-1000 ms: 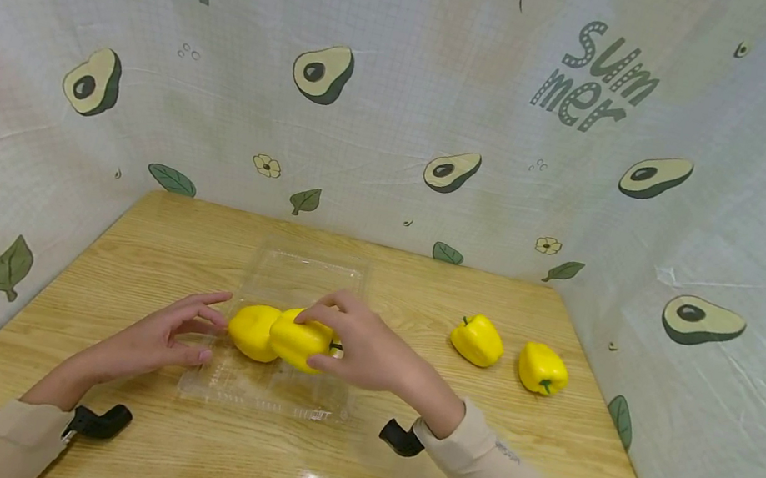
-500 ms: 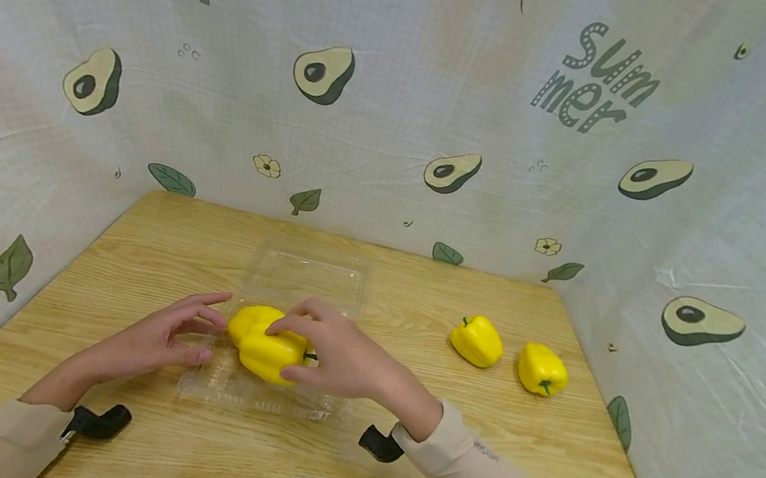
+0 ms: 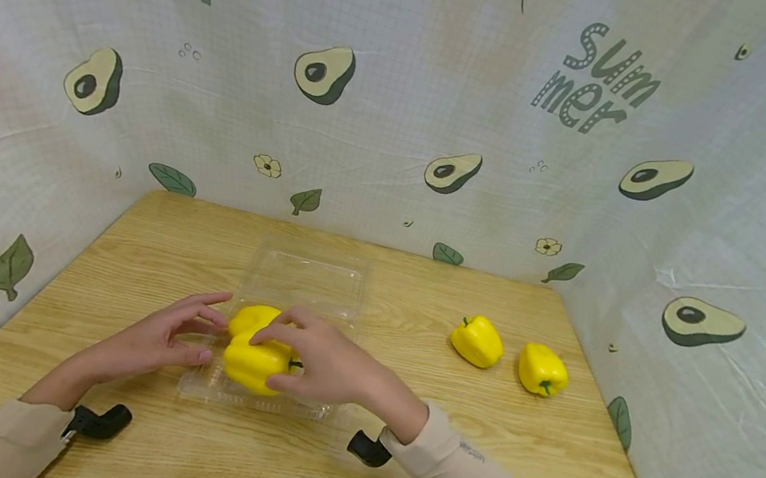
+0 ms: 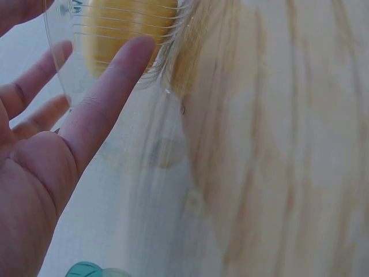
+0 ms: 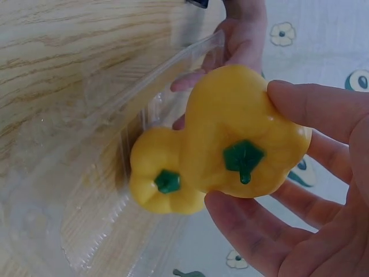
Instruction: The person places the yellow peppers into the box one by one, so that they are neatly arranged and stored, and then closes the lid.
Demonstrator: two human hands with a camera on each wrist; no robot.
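the clear box (image 3: 205, 393) sits with what looks like its lid (image 3: 303, 281) lying open at its far side. the right hand (image 3: 328, 358) pinches the held pepper (image 3: 253, 367) between its thumb and fingers. that pepper is over the near part of the box, toward the box's left wall. i cannot tell if it touches the box floor. it lies on its side, so the line from its bottom to its green stem (image 5: 244, 161) goes across the box, with the stem at the end by the right palm.

the big thing for the move, i think, is where the resting pepper (image 3: 249, 319) is. it is in the box too, by the left wall, just past the held pepper on the side by the lid. the two look very close, but i cannot tell if they touch.

the left hand (image 3: 173, 332) is just outside the box's left wall, with its fingers spread and holding nothing. the right hand is the nearer one, right on the pepper. two more peppers, one (image 3: 477, 341) and another (image 3: 543, 371), lie well to the right of the box.
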